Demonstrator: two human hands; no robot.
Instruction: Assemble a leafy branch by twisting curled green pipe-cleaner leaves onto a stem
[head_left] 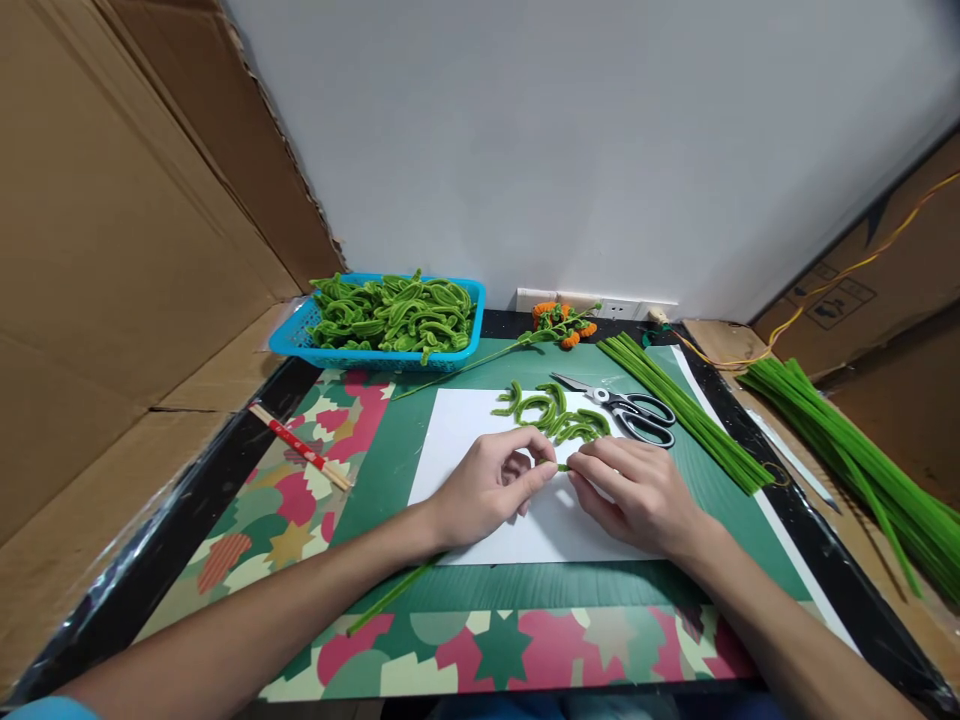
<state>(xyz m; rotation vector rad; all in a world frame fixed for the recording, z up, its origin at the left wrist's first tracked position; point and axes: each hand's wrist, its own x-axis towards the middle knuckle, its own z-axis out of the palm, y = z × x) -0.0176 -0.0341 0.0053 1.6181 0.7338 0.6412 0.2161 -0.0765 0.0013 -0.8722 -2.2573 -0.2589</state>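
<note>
Over the white sheet (480, 540), my left hand (499, 480) and my right hand (637, 490) nearly meet at the fingertips. Between them is a short green fuzzy stem (562, 467), pinched by both hands. Just beyond my fingers lie several curled green fuzzy pieces (536, 408) on the sheet. Scissors (626, 405) with black and white handles rest to their right, blades pointing left. A long green stem (390, 598) emerges from under my left forearm. The far end of the pinched stem is hidden by my fingers.
A blue basket (375, 362) heaped with curled green pieces stands at the back left. Wrapped chopsticks (300, 445) lie at left. An orange flower stem (555, 325) lies at the back. Bundles of straight green stems (682, 410) lie at right. Cardboard (135, 180) walls the left side.
</note>
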